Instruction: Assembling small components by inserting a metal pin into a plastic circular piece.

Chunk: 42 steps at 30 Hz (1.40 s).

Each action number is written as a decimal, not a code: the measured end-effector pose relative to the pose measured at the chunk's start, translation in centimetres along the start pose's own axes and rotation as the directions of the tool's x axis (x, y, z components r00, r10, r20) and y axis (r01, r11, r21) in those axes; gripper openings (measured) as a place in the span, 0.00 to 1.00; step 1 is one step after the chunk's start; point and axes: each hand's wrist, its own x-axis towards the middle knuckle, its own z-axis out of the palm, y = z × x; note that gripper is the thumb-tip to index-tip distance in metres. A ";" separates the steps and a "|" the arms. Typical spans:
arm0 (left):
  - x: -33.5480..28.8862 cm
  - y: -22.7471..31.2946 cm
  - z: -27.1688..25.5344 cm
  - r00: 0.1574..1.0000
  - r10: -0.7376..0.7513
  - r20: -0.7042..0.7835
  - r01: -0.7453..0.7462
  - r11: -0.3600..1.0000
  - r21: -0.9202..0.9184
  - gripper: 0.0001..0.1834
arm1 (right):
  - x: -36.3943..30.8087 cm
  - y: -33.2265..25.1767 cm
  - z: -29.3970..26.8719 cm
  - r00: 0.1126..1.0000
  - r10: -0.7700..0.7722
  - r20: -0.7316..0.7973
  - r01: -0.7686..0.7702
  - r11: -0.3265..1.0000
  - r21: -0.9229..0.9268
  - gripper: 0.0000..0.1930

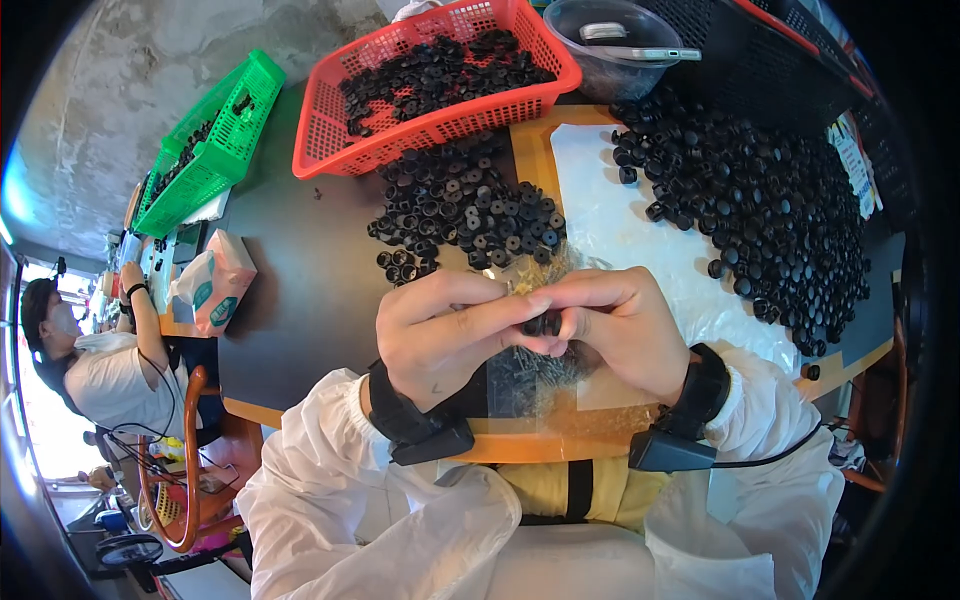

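Note:
A small round black plastic part (543, 324) is pinched between my two hands over the near middle of the table. My left hand (437, 322) is closed, its thumb and fingertips pressed on the part's left side. From the other side my right hand (630, 325) grips it with thumb and forefinger. Fingers cover most of the part. Just beneath lie thin silvery metal pieces (545, 370) on clear plastic, and small gold-coloured pieces (540, 272) show behind my fingertips. Beyond my left hand spreads a heap of black round parts with center holes (470, 200).
Many black caps (760, 200) cover a white sheet (590, 185) at right. A red basket (440, 130) of black parts and a plastic tub (600, 75) with a phone stand behind. Left are a tissue pack (225, 285), a green basket (225, 150) and a seated person (120, 365).

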 end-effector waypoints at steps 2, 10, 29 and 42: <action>0.0 0.0 0.1 1.000 0.006 0.007 -0.006 1.000 0.005 0.25 | 0.0 0.0 -0.2 0.998 0.059 0.033 -0.060 0.997 0.037 0.13; -0.2 0.1 0.2 0.998 -0.012 0.063 0.012 1.000 0.000 0.23 | 0.2 0.3 0.0 0.998 0.054 -0.011 -0.054 0.998 0.028 0.14; 0.1 0.7 0.7 0.998 -0.056 -0.004 0.055 0.997 -0.048 0.21 | 0.2 0.1 0.1 0.999 0.041 -0.022 -0.042 0.999 -0.032 0.13; -0.6 1.2 0.9 0.996 -0.090 -0.004 0.088 0.984 -0.155 0.18 | 0.2 0.4 0.0 0.997 -0.036 0.062 0.040 0.997 -0.073 0.13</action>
